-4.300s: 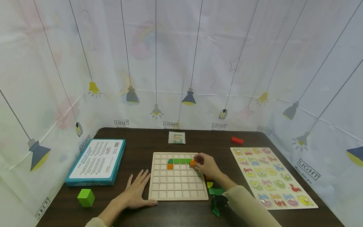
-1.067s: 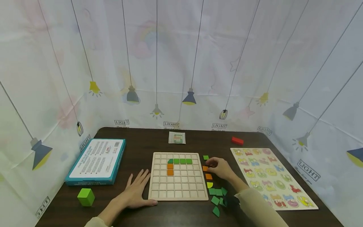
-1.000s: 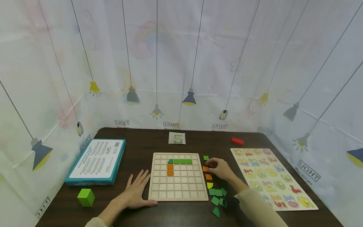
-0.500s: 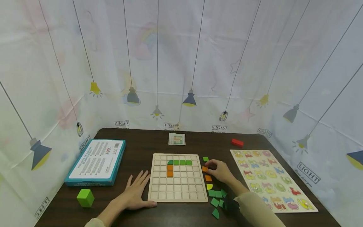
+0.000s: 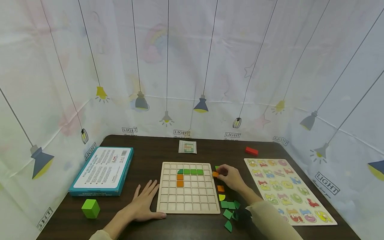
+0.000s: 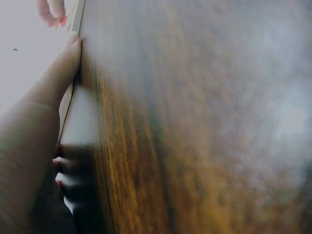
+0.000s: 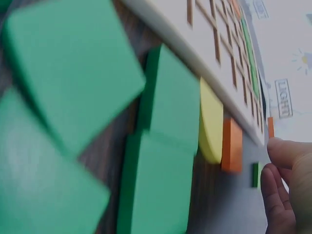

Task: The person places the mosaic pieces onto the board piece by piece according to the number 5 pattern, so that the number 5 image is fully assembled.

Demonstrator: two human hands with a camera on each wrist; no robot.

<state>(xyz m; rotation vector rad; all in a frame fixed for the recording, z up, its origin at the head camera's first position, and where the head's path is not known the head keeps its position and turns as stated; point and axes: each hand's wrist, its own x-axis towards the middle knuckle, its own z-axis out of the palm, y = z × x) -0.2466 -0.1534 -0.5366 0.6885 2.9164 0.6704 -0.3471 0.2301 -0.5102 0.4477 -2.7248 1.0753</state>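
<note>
- Raised from its spot on the table half a second ago, one flat orange square tile (image 5: 215, 174) now sits higher, close to the right edge of the pale wooden grid board (image 5: 188, 208).
- The right hand (image 5: 231, 178) has risen with it; its thumb and fingers pinch the tile, clear of the dark wood-grain table (image 5: 186, 230).
- The left hand (image 5: 142, 203) lies palm down left of the board, fingers spread apart and holding nothing; its thumb seems to touch the board's near left corner, though the left-wrist view is blurred.
- On the board, a dark green round-cornered piece (image 5: 180, 171) leads a row of three bright green square tiles (image 5: 193, 172), with two orange squares (image 5: 180, 180) in a column beneath it.
- Below the right hand lie another orange square (image 5: 220, 188), a yellow rounded piece (image 5: 222, 197) and a cluster of dark green flat pieces (image 5: 227, 214).
- A bright green tile (image 5: 217, 167) shows partly behind the right hand's fingers.
</note>
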